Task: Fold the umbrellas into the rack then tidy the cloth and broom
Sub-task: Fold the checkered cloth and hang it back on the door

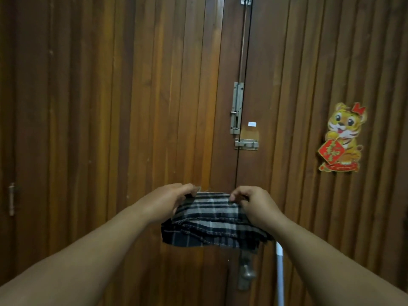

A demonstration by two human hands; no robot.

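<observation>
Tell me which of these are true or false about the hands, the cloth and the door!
1. Both hands hold the checked cloth. True: the left hand and the right hand grip its top edge.
2. The cloth is plain red. False: it is dark with grey and white checks.
3. A tiger sticker is on the wooden door. True.
4. The tiger sticker is left of the bolts. False: it is to the right of them.
5. A white pole shows below the cloth. True.
</observation>
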